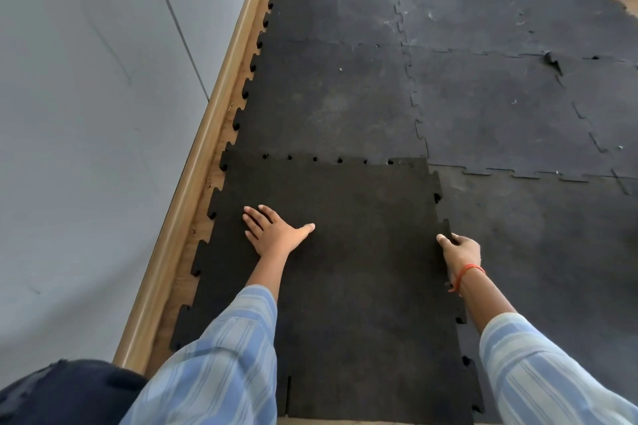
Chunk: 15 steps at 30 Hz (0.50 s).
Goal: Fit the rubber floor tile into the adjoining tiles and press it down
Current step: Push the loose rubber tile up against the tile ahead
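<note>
A dark rubber floor tile (355,252) with jigsaw edges lies at the near left, next to the wall. Its far edge overlaps the dusty laid tile ahead (331,103), with small gaps showing along that seam. Its right edge sits slightly raised over the adjoining tile on the right (538,252). My left hand (272,229) lies flat on the tile, palm down, fingers spread. My right hand (461,252) grips a tab on the tile's right edge, fingers curled under it.
A grey wall (86,114) with a wooden skirting (207,148) runs along the left; a strip of wooden floor shows between skirting and tiles. More laid tiles stretch ahead and right, one with a lifted torn spot (552,62). A dark knee (65,393) is at the near left.
</note>
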Motion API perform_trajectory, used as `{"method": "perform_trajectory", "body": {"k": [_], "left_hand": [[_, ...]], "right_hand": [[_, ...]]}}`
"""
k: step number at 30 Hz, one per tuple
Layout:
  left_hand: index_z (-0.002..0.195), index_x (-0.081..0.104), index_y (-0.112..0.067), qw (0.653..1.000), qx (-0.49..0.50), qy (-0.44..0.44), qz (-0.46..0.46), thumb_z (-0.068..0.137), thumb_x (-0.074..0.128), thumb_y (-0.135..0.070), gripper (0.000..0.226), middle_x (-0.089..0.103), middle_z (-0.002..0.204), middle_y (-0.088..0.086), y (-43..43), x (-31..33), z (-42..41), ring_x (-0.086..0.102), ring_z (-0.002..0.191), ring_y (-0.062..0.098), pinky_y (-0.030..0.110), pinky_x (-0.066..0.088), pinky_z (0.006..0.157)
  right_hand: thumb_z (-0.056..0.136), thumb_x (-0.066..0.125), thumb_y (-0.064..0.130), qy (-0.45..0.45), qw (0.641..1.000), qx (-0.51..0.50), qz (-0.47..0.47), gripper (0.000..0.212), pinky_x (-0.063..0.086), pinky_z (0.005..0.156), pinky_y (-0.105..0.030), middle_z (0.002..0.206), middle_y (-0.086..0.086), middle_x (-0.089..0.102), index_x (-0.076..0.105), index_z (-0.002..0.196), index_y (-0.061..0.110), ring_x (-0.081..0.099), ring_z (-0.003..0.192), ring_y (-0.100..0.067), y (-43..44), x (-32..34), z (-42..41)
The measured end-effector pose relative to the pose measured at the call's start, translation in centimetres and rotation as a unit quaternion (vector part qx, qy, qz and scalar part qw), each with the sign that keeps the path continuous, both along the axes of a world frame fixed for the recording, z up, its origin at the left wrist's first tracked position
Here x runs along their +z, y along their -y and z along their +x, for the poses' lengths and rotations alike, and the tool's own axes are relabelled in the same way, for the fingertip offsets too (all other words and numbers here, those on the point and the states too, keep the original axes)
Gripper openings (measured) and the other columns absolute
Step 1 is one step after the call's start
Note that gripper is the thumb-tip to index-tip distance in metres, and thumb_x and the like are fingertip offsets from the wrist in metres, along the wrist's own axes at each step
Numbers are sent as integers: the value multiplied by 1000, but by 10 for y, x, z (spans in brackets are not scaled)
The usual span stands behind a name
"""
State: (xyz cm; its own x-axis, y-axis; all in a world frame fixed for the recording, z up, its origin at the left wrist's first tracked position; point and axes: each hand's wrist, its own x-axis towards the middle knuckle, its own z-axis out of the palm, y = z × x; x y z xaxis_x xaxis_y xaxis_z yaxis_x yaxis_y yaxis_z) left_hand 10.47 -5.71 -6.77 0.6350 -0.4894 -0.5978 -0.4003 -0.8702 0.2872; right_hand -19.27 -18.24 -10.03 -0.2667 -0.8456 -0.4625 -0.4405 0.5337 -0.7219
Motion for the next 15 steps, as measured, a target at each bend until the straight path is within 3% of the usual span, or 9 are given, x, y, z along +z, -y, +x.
{"method": "perform_trajectory", "body": {"k": [4,7,9,12,15], "left_hand": [[150,-16,-6,999,-44,15,9,74,59,-73,127,-27,156,19,-1,-2,6,-21,144,38,47,-1,118],[150,-16,-6,999,-51,18,7,73,59,-74,127,-27,156,19,-1,-2,6,-21,144,38,47,-1,118],[150,-16,-6,998,-53,33,-2,74,57,-75,126,-26,156,18,-3,-4,4,-21,144,36,47,-1,118],[151,-12,-6,992,-92,82,-27,79,46,-77,117,-22,158,17,-7,-13,-7,-17,146,30,48,0,118],[151,-12,-6,977,-160,128,-63,88,30,-72,101,-20,159,14,-12,-23,-28,-15,147,27,48,-1,119]], "right_hand": [[88,64,24,-32,999,10,-1,45,42,105,-44,126,-17,62,58,126,3,56,118,-34,-10,2,4],[88,63,24,-173,983,57,-32,40,31,109,-42,130,-23,53,61,122,3,42,124,-39,-19,11,8],[90,60,19,-217,973,65,-51,38,27,109,-43,133,-24,43,59,124,2,35,125,-41,-28,18,12],[94,53,21,-208,972,95,-51,51,23,112,-42,144,-26,33,41,137,-3,27,134,-41,-38,20,22],[97,45,31,-235,951,191,-66,71,10,118,-40,156,-26,12,12,146,-8,10,146,-36,-49,8,30]]}}
